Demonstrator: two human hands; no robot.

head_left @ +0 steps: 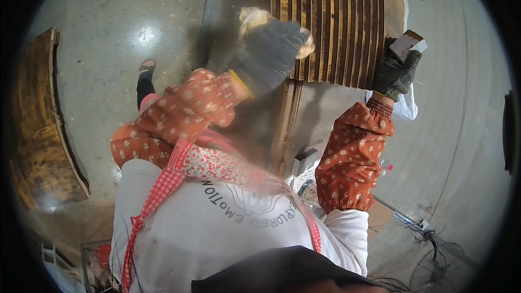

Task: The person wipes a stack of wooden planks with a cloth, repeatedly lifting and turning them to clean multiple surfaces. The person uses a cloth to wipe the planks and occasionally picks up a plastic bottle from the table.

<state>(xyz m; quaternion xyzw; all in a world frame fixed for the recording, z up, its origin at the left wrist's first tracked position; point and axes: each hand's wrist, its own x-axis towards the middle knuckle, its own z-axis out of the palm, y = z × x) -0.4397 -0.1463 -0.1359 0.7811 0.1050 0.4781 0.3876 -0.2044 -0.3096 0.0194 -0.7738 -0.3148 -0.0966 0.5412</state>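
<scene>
My left hand, in a dark grey work glove, is closed round a crumpled cream rag that sticks out on both sides of it. It is slightly blurred and overlaps the left edge of a stack of brown-stained wooden boards, whose edges show as parallel ridges. At the stack's right side my right hand, gloved alike, grips a small block with a grey-brown face and a white side. Both forearms wear orange flowered sleeve covers.
A curved, dark-stained wooden panel stands at the far left. Below the stack runs a wooden beam, with a dark block beside it. A fan and cables are at the lower right. A foot in a sandal shows on the floor.
</scene>
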